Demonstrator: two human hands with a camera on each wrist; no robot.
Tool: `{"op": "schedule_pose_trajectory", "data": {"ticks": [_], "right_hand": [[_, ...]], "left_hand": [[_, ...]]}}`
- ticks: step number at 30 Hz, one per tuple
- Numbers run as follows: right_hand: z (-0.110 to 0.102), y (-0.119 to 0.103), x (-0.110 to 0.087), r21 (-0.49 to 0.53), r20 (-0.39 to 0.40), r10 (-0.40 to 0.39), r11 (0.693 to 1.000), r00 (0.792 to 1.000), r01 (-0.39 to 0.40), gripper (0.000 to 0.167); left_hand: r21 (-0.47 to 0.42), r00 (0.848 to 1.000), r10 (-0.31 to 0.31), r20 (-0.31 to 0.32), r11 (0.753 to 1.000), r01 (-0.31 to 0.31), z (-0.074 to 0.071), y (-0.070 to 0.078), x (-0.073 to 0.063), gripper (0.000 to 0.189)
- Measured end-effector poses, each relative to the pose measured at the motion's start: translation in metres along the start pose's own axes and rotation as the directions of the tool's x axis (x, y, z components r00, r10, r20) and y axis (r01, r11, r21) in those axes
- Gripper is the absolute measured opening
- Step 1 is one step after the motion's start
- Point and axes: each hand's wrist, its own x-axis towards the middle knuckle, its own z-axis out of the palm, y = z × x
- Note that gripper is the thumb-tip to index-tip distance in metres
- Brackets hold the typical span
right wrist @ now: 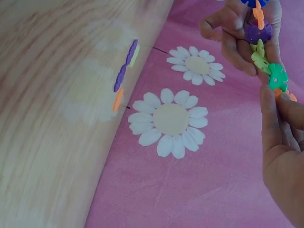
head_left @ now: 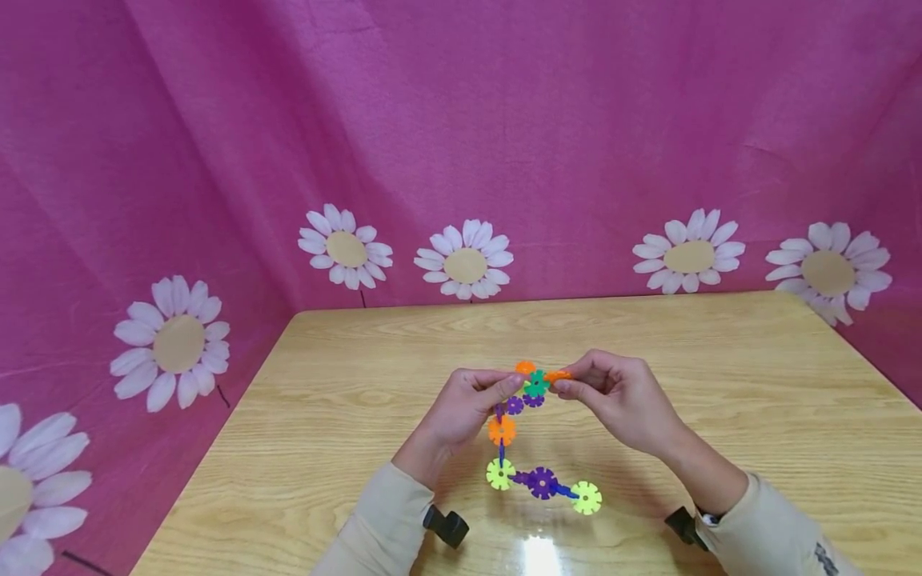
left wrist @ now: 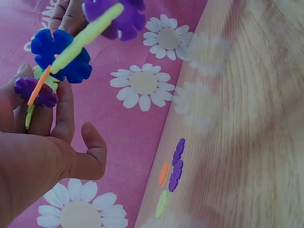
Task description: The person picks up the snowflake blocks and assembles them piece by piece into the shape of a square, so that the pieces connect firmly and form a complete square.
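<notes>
A chain of notched flower-shaped plastic discs hangs between the two hands, over the table. My left hand [head_left: 461, 408] pinches the chain's upper part near a green disc [head_left: 536, 382]. From there it drops through an orange disc [head_left: 502, 430] to a yellow-green disc [head_left: 500, 474], then runs right past a purple disc [head_left: 542, 483] to another yellow-green end disc [head_left: 587, 498]. My right hand [head_left: 634, 404] pinches an orange disc [head_left: 558, 376] against the green one. In the right wrist view, the fingertips [right wrist: 268, 102] meet at the green disc's edge.
Several loose discs lie on the wooden table [head_left: 346, 448]: purple [left wrist: 175, 175], orange [left wrist: 163, 174] and yellow-green [left wrist: 162, 204]. A pink cloth [head_left: 504, 120] with white daisies hangs behind and at the sides. Black devices [head_left: 448, 526] are strapped at both wrists.
</notes>
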Motion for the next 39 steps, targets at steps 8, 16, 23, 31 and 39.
{"op": "schedule_pose_trajectory", "data": {"ticks": [8, 16, 23, 31, 39], "right_hand": [[0.002, -0.001, 0.000, -0.067, 0.009, -0.048, 0.997, 0.999, 0.049, 0.008], [-0.005, 0.002, 0.004, 0.060, 0.000, -0.048, 0.997, 0.999, 0.048, 0.009], [-0.002, 0.009, 0.003, 0.098, 0.002, -0.064, 0.993, 0.998, 0.064, 0.009], [0.009, 0.011, 0.002, 0.132, 0.016, -0.195, 0.973, 0.981, 0.192, 0.016], [0.017, 0.009, 0.001, 0.076, 0.018, -0.266, 0.962, 0.964, 0.264, 0.021]], "left_hand": [[0.037, 1.000, 0.021, 0.009, 0.999, -0.021, -0.002, 0.002, -0.001, 0.031], [0.053, 0.999, 0.047, -0.004, 0.998, -0.046, 0.003, 0.015, -0.005, 0.031], [0.065, 0.999, 0.050, -0.013, 0.997, -0.049, 0.006, 0.015, -0.007, 0.029], [0.131, 0.997, 0.065, -0.028, 0.990, -0.061, 0.005, 0.017, -0.011, 0.029], [0.211, 1.000, 0.017, 0.000, 0.977, -0.016, 0.002, 0.023, -0.013, 0.025]]}}
